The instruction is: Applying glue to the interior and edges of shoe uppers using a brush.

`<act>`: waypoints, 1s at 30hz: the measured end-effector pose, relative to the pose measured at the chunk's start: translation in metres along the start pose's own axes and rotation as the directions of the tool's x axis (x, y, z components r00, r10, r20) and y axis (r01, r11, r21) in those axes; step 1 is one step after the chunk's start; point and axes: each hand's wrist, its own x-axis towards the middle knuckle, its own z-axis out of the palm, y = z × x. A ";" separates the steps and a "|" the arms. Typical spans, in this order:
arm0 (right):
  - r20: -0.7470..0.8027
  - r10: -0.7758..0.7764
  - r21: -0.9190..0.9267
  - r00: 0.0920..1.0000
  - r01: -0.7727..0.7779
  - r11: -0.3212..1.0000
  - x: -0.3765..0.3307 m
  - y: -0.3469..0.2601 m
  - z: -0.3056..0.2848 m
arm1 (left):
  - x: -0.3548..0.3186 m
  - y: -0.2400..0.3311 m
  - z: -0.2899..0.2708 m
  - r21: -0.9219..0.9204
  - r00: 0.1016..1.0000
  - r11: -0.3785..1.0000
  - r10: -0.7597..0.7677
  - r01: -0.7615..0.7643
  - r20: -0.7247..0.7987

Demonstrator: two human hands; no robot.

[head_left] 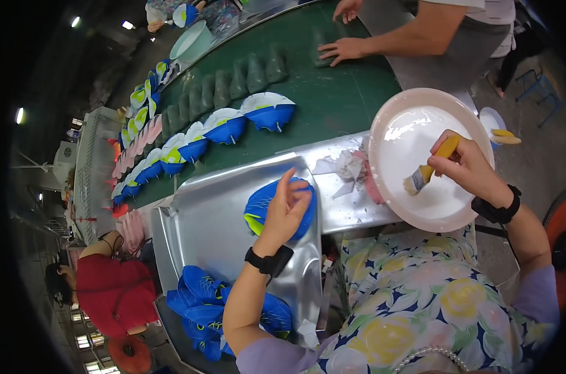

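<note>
My right hand [467,163] is closed around the yellow handle of a flat paintbrush [425,174]. The brush's pale bristles point down at the white liquid [414,140] in a large pinkish basin [382,118]. My left hand [286,209] is raised above a blue shoe upper [261,202] with a lime-green lining. Its index finger is stretched out and the other fingers are loosely bent, with nothing visible in them. That upper lies on a shiny metal tray [217,206]. More blue uppers [202,305] are heaped at the tray's near left end.
Beyond the tray, a green conveyor belt [339,106] carries rows of blue-and-white uppers [223,126] and dark foot-shaped pieces [256,76]. Across it, another person's hand [345,50] touches a dark piece. Crumpled tissue [345,168] lies beside the basin. A person in red [114,283] is at left.
</note>
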 end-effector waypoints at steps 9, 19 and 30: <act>-0.073 -0.196 -0.169 0.978 0.182 0.969 -0.022 0.030 -0.010 | -0.053 -0.039 -0.075 0.826 0.927 0.430 0.078 -0.363 0.367; 0.148 -0.242 -0.319 0.959 0.278 0.906 -0.023 0.018 -0.023 | -0.045 -0.012 -0.092 0.265 0.981 0.960 -0.042 0.092 -0.187; -0.182 -0.664 -0.204 0.725 0.633 0.747 0.005 -0.005 -0.068 | 0.064 0.072 -0.013 -0.091 0.987 0.993 0.061 -0.075 -0.151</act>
